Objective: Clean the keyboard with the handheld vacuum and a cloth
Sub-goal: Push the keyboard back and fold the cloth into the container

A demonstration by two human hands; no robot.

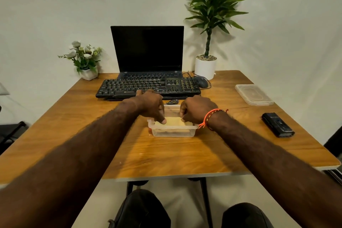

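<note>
Both my hands are down in the clear plastic container [174,129] in the middle of the table [74,135]: my left hand [151,105] has its fingers curled with the thumb pressing on the pale yellow cloth [174,121] inside, and my right hand [196,109] is curled at the cloth's other edge, pinching it as far as I can judge, since my knuckles hide the fingertips. The keyboard [148,86] I mean to clean lies just beyond the container, in front of the laptop [148,50], and the black handheld vacuum [277,125] lies well apart on my right, untouched, with the container's lid [254,94] beyond it. The risk I see is the light container coming up with the cloth if I lift without holding it down; it could tip or skid into the keyboard or the small coiled cable [172,101] just behind it. If the cloth is damp, which I cannot tell, drips over the keys would be a worry. There is a small pale brand mark on the keyboard's front edge, but it is too small to read; the vacuum's marking is likewise unreadable.
</note>
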